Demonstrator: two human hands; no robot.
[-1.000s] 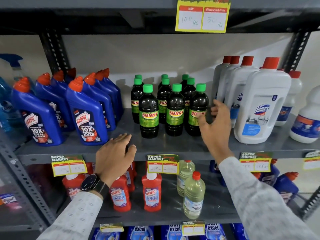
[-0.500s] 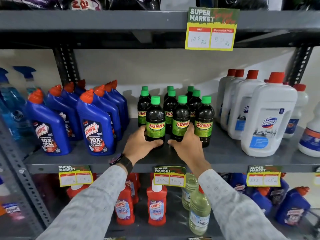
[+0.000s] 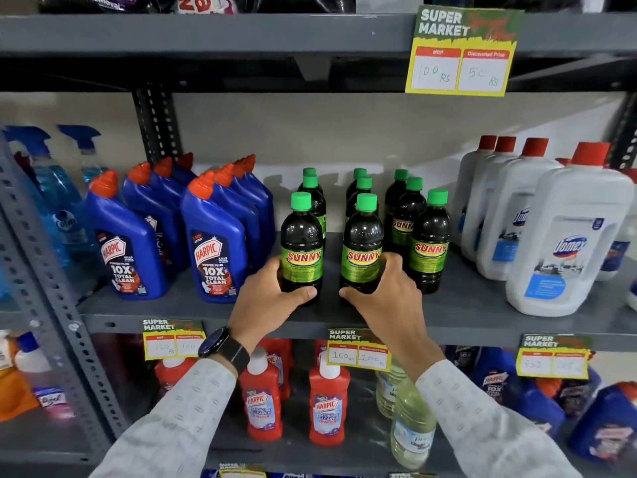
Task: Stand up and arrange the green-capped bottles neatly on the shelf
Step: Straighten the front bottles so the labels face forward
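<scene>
Left hand and right hand each grip an upright front green-capped bottle

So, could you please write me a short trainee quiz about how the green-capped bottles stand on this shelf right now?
1. True or false: every green-capped bottle in view stands upright.
2. Which bottle does the left hand grip?
A. the front bottle of the left column
B. the front bottle of the right column
C. a blue Harpic bottle
3. Fill in: the right hand grips the front bottle of the ____ column.

Key: 1 true; 2 A; 3 middle.
</scene>
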